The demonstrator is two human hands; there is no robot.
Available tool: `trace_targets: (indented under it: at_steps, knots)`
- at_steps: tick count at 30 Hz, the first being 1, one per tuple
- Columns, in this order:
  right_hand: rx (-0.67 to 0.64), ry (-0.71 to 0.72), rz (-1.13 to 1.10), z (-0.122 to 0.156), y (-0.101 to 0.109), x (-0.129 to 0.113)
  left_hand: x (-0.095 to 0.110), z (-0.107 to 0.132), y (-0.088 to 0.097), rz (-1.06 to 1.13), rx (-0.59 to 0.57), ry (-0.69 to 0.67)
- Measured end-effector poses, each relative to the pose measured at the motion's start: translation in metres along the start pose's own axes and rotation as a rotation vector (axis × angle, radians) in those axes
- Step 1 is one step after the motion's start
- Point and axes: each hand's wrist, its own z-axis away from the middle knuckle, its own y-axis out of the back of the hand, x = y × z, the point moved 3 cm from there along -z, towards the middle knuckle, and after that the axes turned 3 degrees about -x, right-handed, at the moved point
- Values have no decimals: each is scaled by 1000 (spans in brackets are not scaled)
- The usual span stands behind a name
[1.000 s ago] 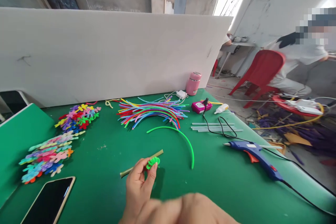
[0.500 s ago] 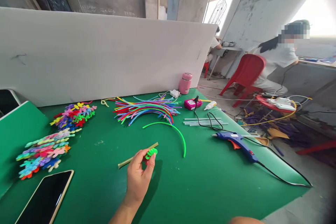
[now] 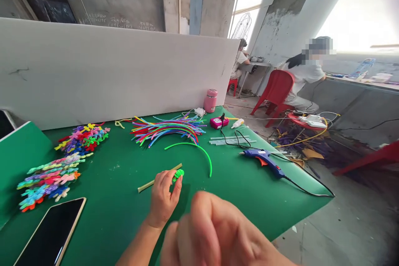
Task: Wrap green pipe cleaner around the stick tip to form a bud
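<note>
My left hand (image 3: pixel 164 197) is closed, pinching a bright green coiled pipe cleaner (image 3: pixel 178 175) between thumb and fingers above the table. Behind this hand lies a thin tan stick (image 3: pixel 146 186), partly covered by my fingers. My right hand (image 3: pixel 212 232) looms large and slightly blurred at the bottom, close to the camera, with its fingers curled in; whatever they may hold is hidden. A loose curved green pipe cleaner (image 3: pixel 204 153) rests farther back on the green table (image 3: pixel 118 208), in front of a bundle of multicoloured pipe cleaners (image 3: pixel 168 129).
At left are colourful pipe-cleaner flowers (image 3: pixel 52 178) and a phone (image 3: pixel 50 232). A blue glue gun (image 3: pixel 264 160), clear glue sticks (image 3: pixel 232 140), a pink box (image 3: pixel 219 122) and a pink bottle (image 3: pixel 210 101) stand right. A white partition (image 3: pixel 118 75) backs the table; a person sits beyond.
My right hand has risen into view from the bottom edge, fingers curled. The left hand keeps its pinch on the green coil. The camera view has shifted somewhat to the right.
</note>
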Motion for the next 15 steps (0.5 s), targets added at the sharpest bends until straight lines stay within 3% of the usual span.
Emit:
trace_targets:
  at_steps: [2, 4, 10, 15]
  knots:
    - [31, 94, -217, -9, -2, -4, 2, -1, 2, -36, 0, -45]
    - [120, 167, -299, -10, 2, 0, 4, -3, 3, -70, 6, -84]
    - [298, 179, -264, 11, 21, 24, 1, -6, 1, -161, 50, -135]
    - [446, 156, -214, 30, 34, 28, -2, -5, -1, -208, 81, -175]
